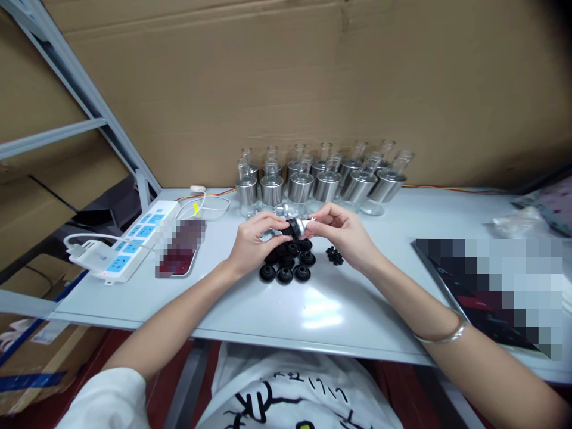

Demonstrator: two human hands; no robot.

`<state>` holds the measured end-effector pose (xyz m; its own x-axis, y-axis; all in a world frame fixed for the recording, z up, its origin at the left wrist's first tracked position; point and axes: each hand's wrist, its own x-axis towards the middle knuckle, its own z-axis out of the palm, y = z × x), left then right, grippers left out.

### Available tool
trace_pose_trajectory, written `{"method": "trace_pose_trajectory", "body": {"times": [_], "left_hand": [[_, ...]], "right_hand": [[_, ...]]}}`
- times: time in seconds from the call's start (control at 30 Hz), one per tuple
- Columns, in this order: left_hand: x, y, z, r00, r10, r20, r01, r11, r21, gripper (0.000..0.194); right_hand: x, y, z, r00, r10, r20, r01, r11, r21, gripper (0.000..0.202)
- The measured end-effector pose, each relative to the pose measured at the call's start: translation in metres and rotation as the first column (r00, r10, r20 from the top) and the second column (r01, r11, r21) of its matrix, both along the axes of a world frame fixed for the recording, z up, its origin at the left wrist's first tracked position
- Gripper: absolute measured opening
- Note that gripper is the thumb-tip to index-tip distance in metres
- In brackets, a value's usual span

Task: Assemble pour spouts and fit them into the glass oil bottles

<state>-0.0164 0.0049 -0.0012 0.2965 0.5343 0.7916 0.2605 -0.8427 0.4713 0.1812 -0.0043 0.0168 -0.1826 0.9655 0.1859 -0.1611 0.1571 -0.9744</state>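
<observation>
1. Hard-to-see stuff first: the little part (298, 226) I'm holding is mostly buried under my fingers. I can make out a black rubbery cap on one end and a shiny metal bit on the other, not much more.
2. My left hand (255, 239) has its grip closed on the black end, and my right hand (343, 231) pinches the metal end with its fingertips. So both grips are narrow and holding the same piece.
3. The part sits just above the worktop (322, 310), around the middle, nearer the far edge than the near one.
4. Its long axis runs roughly left to right, along the far edge, black end to my left, metal end to my right. Can't tell if it's tilted.
5. Right under my hands is a clump of black rubber caps (288, 262); my left hand hides part of it. A smaller pile of tiny black bits (334, 255) lies just beside my right hand.
6. Along the far edge stand two rows of glass bottles with metal sleeves (319, 179).
7. Toward the left edge there's a power strip (134, 241) and a phone (179, 249), its screen blurred. The dark board (451, 280) near the right edge is blurred too and cut off.
</observation>
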Motion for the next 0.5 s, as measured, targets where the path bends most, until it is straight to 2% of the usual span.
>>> {"method": "trace_pose_trajectory", "body": {"times": [0.33, 0.5], "left_hand": [[0.001, 0.0002, -0.001, 0.999, -0.03, -0.014, 0.029, 0.999, -0.035, 0.011], [0.0005, 0.0002, -0.0014, 1.0, 0.0, -0.019, -0.001, 0.999, -0.05, 0.012]], "right_hand": [[0.0002, 0.0002, -0.0009, 0.998, 0.035, 0.044, -0.036, 0.999, 0.009, 0.03], [-0.0001, 0.0016, -0.0053, 0.998, 0.06, 0.028, -0.059, 0.998, -0.011, 0.031]]}}
